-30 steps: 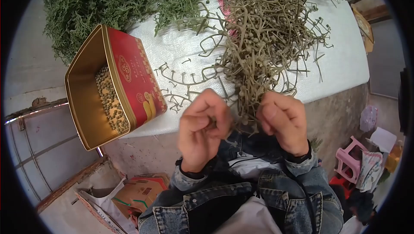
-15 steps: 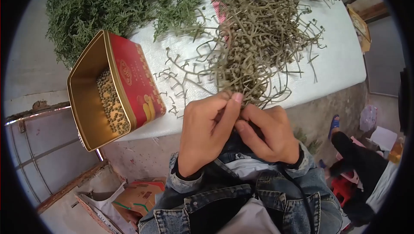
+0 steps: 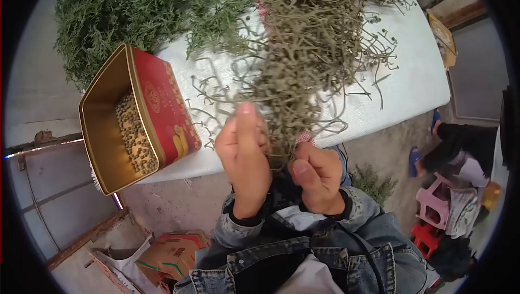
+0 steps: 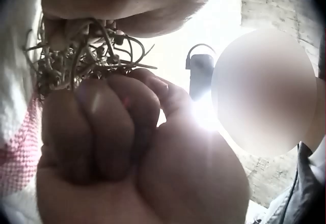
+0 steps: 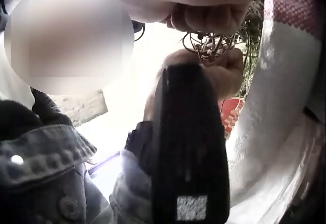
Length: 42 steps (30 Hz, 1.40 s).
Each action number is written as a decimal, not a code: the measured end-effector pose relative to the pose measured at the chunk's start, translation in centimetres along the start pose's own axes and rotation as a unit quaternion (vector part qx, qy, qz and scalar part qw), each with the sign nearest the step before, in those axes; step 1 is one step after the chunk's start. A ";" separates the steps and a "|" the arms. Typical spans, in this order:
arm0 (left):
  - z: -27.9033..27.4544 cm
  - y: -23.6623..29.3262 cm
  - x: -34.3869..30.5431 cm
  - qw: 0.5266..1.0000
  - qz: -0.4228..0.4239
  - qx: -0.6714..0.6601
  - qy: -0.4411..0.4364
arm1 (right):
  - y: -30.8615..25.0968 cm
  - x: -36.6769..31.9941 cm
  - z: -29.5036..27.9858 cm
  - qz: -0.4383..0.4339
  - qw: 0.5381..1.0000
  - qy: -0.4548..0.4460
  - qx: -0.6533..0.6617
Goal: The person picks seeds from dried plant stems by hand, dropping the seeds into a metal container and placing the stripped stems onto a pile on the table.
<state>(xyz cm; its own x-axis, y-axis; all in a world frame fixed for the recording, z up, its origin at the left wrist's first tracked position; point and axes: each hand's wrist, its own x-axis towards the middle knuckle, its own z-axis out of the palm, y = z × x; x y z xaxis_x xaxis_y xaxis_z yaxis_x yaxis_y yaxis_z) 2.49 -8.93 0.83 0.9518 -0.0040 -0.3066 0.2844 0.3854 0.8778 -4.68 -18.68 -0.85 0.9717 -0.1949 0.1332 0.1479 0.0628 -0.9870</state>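
A heap of dried brown stems with small round heads [image 3: 314,50] lies on a white woven sack [image 3: 417,72], its near end reaching down between my two hands. My left hand [image 3: 244,153], fingers curled and thumb on top, pinches a thin stem at the heap's left side. In the left wrist view, stems [image 4: 76,61] rise behind its curled fingers [image 4: 104,127]. My right hand [image 3: 319,177] is lower and to the right, thumb pressed against curled fingers, gripping stems at the near end; its fingers hide the grip. A red and gold tin [image 3: 162,104] stands left, holding loose round heads [image 3: 135,137].
Leafy green sprigs [image 3: 135,17] lie behind the tin. Short stem pieces [image 3: 203,93] are scattered between tin and heap. Beyond the sack's right edge are a pink stool [image 3: 433,202], a red stool [image 3: 425,240] and another person's legs [image 3: 447,142]. A cardboard box [image 3: 170,256] sits lower left.
The hands were apart, came together at the heap's near end, then parted again. My left hand is now higher, my right lower. The view shifted slightly, and another person came into sight at right.
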 end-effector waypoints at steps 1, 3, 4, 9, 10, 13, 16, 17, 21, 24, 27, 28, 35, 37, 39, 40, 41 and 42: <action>-0.3 0.0 -0.1 1.000 0.001 0.001 0.005 | -0.4 0.0 0.1 0.002 1.000 -0.003 0.003; -1.1 -0.3 0.0 0.999 0.019 0.035 -0.012 | -1.4 0.3 0.3 0.024 0.999 -0.008 -0.038; -1.2 -0.3 0.3 0.998 0.030 0.050 -0.025 | -1.7 0.7 0.3 0.031 0.998 -0.008 -0.061; -3.7 0.4 -1.4 0.974 0.191 0.063 -0.105 | -2.1 1.2 -1.4 0.117 0.991 -0.060 -0.033; -3.8 1.1 -1.8 0.959 0.200 0.146 -0.137 | -1.8 1.4 -1.8 0.136 0.988 -0.075 -0.007; -4.2 1.9 -2.6 0.908 0.211 0.307 -0.192 | -1.5 1.6 -2.2 0.178 0.977 -0.110 0.046; -4.0 0.9 -1.9 0.887 0.219 0.329 -0.237 | -1.8 1.8 -2.2 0.184 0.975 -0.107 0.068; -3.9 0.7 -1.8 0.888 0.218 0.326 -0.239 | -1.9 1.7 -2.3 0.185 0.975 -0.105 0.065; -3.8 0.4 -1.7 0.863 0.301 0.348 -0.208 | -2.2 1.9 -2.3 0.204 0.970 -0.108 0.072; -3.8 0.2 -1.8 0.874 0.294 0.338 -0.186 | -2.1 2.0 -2.1 0.216 0.968 -0.099 0.074; -3.6 0.0 -1.9 0.910 0.226 0.292 -0.187 | -2.1 1.9 -2.2 0.204 0.971 -0.102 0.067; -3.6 -0.1 -1.9 0.925 0.191 0.268 -0.187 | -2.0 1.9 -2.2 0.197 0.973 -0.103 0.065; -3.7 -0.4 -1.7 0.927 0.195 0.251 -0.199 | -1.8 1.9 -2.9 0.147 0.983 -0.112 0.015; -3.8 -0.3 -1.7 0.928 0.196 0.251 -0.195 | -1.8 2.1 -3.0 0.136 0.983 -0.123 0.001; -3.9 -0.2 -2.0 0.923 0.194 0.263 -0.203 | -1.9 2.1 -3.1 0.162 0.978 -0.133 -0.005; -3.9 -0.2 -2.0 0.921 0.194 0.268 -0.207 | -1.9 2.2 -3.1 0.175 0.975 -0.138 -0.008; -3.9 -0.4 -2.0 0.921 0.195 0.268 -0.206 | -2.0 2.2 -3.0 0.174 0.975 -0.139 -0.009; -3.9 -0.6 -1.9 0.921 0.205 0.257 -0.211 | -2.2 2.2 -2.8 0.177 0.976 -0.130 0.002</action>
<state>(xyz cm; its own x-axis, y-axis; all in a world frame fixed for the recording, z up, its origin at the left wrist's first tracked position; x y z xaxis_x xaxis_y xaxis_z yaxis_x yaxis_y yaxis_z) 0.03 -5.57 -0.57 0.9203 -0.3551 0.1642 -0.1948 -0.0521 0.9794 -3.36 -21.96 1.36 0.9757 0.0954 -0.1971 -0.2052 0.0843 -0.9751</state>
